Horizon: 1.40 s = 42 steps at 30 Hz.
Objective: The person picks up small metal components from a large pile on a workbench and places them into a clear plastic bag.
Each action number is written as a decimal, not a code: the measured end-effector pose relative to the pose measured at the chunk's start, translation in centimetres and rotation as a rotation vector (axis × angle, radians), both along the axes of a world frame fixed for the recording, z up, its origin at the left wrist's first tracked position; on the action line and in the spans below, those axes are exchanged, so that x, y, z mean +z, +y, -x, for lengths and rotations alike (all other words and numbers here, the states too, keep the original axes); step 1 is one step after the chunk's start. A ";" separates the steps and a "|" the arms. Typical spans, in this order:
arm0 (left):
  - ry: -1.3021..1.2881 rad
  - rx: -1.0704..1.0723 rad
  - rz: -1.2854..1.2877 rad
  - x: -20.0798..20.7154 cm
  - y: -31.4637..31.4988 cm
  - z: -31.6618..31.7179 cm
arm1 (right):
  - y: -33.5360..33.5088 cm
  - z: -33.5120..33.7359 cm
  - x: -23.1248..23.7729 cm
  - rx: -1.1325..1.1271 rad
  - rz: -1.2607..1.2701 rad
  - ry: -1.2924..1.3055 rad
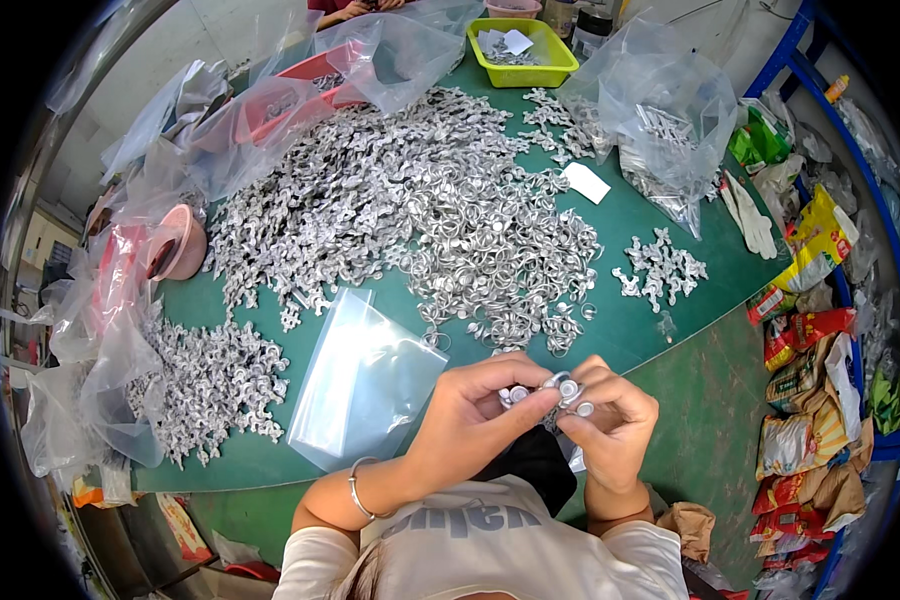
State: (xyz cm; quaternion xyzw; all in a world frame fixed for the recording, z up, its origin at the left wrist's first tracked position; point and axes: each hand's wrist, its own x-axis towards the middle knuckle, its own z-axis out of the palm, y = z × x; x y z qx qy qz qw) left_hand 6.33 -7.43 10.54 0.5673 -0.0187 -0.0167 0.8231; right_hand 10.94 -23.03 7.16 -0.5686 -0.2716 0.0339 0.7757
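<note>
In front of my chest, over the table's near edge, my left hand and my right hand are close together. Both are closed on small silver metal ring parts with round flat heads, several of which show between the fingers. Beyond my hands spreads a heap of similar loose ring parts. Joined to it at the back left is a larger heap of small knobbly metal pieces. To the left of my hands lies a stack of flat clear plastic bags.
More metal pieces lie at the left and right of the green table. At the back stand a yellow-green basin and a filled clear bag. A pink tub is at left; blue shelving borders the right.
</note>
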 end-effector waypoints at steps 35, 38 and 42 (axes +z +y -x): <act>-0.425 0.176 -1.006 -1.4 -3.4 -3.1 | -2.4 -2.1 -2.6 0.029 -0.104 0.496; -0.482 0.225 -0.954 -2.3 -4.2 -4.0 | -3.1 -2.9 -2.9 -0.015 -0.167 0.532; -0.354 0.196 -0.930 -1.9 -4.0 -4.3 | -6.2 -8.8 -4.3 -0.362 -0.019 0.284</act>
